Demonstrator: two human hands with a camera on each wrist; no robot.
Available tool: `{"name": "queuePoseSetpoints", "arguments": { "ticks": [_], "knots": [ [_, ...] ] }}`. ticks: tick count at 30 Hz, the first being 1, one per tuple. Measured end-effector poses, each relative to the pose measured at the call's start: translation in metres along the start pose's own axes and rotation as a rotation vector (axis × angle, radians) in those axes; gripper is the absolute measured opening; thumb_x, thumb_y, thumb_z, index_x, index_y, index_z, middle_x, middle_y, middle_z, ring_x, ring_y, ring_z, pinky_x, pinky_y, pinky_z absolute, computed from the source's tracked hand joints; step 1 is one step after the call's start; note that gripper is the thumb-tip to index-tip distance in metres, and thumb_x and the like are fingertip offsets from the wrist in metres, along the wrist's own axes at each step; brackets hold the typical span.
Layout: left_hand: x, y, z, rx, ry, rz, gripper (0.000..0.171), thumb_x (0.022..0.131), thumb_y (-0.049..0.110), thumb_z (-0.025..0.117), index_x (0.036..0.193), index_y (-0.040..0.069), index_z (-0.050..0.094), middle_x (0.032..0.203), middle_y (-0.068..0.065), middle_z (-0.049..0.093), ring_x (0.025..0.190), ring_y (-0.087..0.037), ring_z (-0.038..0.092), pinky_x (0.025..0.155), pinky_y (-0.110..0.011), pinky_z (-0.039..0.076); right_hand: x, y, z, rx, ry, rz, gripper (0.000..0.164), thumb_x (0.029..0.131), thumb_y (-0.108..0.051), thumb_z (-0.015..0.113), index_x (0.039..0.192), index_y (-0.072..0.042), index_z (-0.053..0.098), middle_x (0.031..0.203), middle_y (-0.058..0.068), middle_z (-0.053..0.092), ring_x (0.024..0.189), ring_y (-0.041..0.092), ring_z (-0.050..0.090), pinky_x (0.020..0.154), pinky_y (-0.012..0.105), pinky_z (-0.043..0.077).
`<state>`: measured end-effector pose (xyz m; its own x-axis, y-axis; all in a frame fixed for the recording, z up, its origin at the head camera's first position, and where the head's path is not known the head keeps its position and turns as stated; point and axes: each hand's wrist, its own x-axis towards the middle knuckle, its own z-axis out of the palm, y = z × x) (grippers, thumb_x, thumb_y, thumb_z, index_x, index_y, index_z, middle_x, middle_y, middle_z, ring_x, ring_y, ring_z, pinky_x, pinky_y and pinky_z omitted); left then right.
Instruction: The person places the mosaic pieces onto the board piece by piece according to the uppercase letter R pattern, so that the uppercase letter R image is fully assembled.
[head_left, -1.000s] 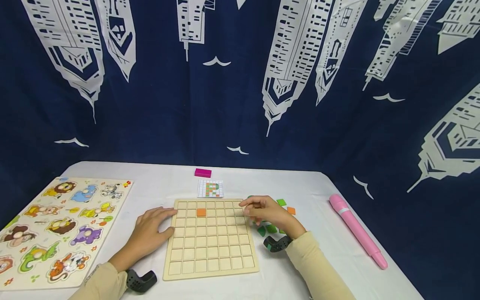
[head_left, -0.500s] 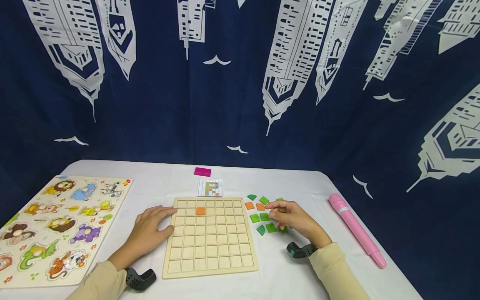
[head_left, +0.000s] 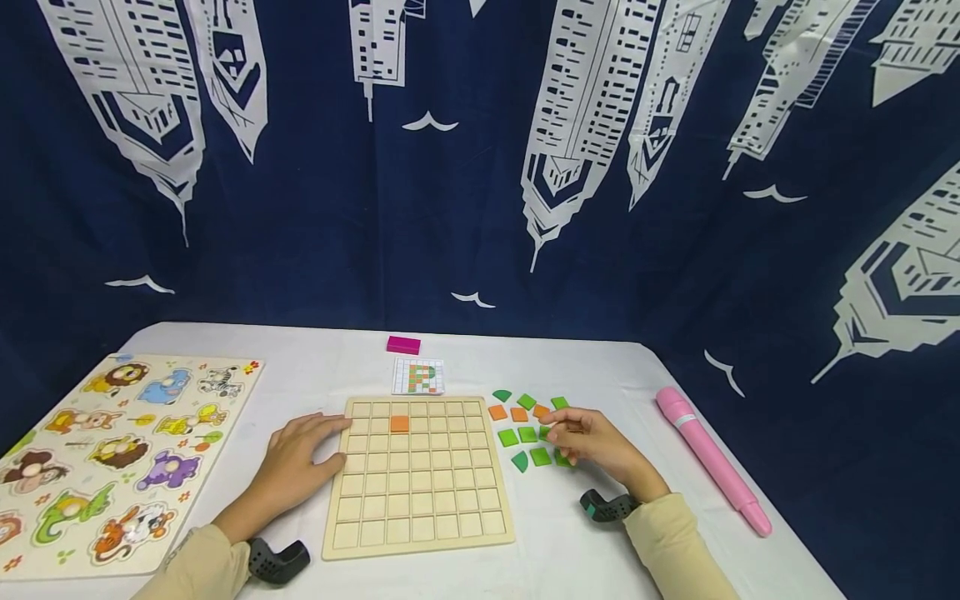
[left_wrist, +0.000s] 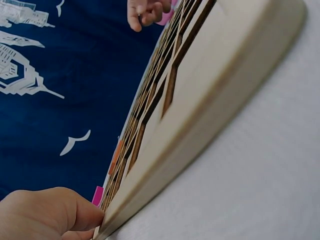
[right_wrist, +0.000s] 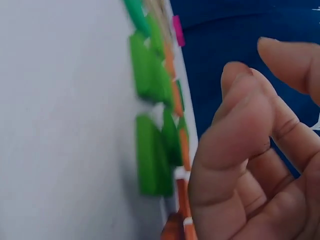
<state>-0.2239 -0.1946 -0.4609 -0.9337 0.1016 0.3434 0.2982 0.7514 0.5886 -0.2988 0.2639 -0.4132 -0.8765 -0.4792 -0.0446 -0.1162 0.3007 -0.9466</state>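
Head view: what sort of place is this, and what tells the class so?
Probably a play or learning table, likely indoors: a wooden grid board with green and orange tiles beside it, an animal puzzle, and a printed navy cloth hanging behind.

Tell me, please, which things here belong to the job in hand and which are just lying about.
Likely in use: grid board, orange tile on it, loose tiles, pattern card.
Apparently lying about: animal puzzle, pink tube, magenta block.

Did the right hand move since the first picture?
Yes. The right hand moved rightward, away from the wooden board: it reached over the board's right edge before, and now it is by the loose tiles.
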Motion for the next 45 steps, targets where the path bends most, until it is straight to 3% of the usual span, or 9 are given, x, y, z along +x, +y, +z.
{"name": "queuePoseSetpoints", "arguments": {
  "ticks": [16,31,45],
  "knots": [
    [-0.0013,0.0008,-0.0032,0.0,0.003,0.0,0.047,0.094,0.014,0.073,0.139,0.003,0.07,0.146,-0.022,0.065,0.145,-0.051,0.045,0.113,-0.069,0.028,0.0022,0.0046,0.0043,-0.24,-0.024,-0.063,0.027,0.09,0.007,0.074,0.115,0.016,0.07,0.08,0.001,0.059,0.062,0.006,0.051,0.058,0.019,0.046],
    [-0.0018,-0.0019,-0.0021,0.001,0.004,0.003,0.046,0.094,0.014,0.073,0.139,0.004,0.071,0.147,-0.021,0.065,0.145,-0.05,0.044,0.113,-0.069,0.027,0.0033,0.0035,0.006,-0.367,-0.019,-0.07,0.03,0.083,0.008,0.078,0.112,0.013,0.074,0.084,0.0,0.062,0.073,0.008,0.054,0.066,0.019,0.046],
    [-0.0001,-0.0016,0.001,-0.003,-0.003,-0.001,0.046,0.094,0.014,0.073,0.139,0.004,0.071,0.146,-0.022,0.065,0.145,-0.051,0.045,0.112,-0.068,0.028,-0.0015,0.0003,0.0056,-0.371,-0.019,-0.072,0.022,0.086,0.006,0.078,0.107,0.01,0.072,0.084,0.0,0.063,0.067,0.008,0.057,0.06,0.019,0.049]
  ]
}}
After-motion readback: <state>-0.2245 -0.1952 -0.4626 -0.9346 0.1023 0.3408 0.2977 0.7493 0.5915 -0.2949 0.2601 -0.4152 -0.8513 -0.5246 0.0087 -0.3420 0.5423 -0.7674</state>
